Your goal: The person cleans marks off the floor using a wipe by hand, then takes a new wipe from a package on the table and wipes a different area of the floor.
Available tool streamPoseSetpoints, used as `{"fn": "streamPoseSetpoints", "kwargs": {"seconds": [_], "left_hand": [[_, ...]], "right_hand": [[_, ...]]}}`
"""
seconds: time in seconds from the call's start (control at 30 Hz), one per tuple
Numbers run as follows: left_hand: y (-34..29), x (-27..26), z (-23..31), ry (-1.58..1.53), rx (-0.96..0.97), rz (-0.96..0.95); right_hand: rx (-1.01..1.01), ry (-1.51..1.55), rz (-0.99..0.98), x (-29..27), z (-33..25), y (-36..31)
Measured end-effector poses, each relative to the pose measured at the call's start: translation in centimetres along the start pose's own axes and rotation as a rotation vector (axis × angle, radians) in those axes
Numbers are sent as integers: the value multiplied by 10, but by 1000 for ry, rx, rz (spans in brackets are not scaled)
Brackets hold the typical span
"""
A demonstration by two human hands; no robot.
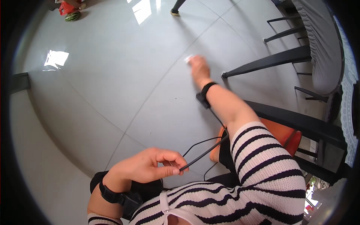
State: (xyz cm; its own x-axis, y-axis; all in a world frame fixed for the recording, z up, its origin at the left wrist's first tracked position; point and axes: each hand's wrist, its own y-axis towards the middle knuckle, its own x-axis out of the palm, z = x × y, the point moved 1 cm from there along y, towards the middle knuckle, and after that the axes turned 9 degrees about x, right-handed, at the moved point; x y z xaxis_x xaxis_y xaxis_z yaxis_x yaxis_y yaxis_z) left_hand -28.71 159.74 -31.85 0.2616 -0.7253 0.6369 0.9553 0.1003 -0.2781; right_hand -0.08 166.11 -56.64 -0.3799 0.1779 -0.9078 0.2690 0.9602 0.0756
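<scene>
My left hand (150, 165) is closed at the lower middle, pinching a thin black cable (204, 153) between thumb and fingers. That cable runs up to the black strap device (204, 98) on my right wrist. My right arm stretches forward over the pale tiled floor (150, 86). At its end my right hand (200, 69), slightly blurred, has its fingers closed on a small white wad (188, 59), which looks like tissue, low over the floor or touching it. Another black strap device (120, 197) sits on my left wrist.
Chairs with dark legs (270, 62) and a grey cloth seat cover (326, 48) stand at the right. Beside my right arm is an orange-red object (279, 135). A striped green melon (72, 16) and a red bag (66, 7) lie at the far left.
</scene>
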Motion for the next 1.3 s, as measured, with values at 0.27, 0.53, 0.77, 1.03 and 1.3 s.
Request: {"fn": "streamPoseSetpoints", "kwargs": {"seconds": [0.27,0.53,0.77,1.03,1.3], "left_hand": [[20,1,13,-30,68,-30],[29,-27,0,-66,-20,394],[88,-38,-6,-397,199,380],[104,-26,-24,-513,238,440],[114,-24,-16,-510,291,373]], "right_hand": [[41,158,-117,15,-22,0],[1044,211,386,-47,128,186],[1476,221,388,-53,214,213],[700,-117,309,-49,217,244],[235,-131,250,-21,119,188]]}}
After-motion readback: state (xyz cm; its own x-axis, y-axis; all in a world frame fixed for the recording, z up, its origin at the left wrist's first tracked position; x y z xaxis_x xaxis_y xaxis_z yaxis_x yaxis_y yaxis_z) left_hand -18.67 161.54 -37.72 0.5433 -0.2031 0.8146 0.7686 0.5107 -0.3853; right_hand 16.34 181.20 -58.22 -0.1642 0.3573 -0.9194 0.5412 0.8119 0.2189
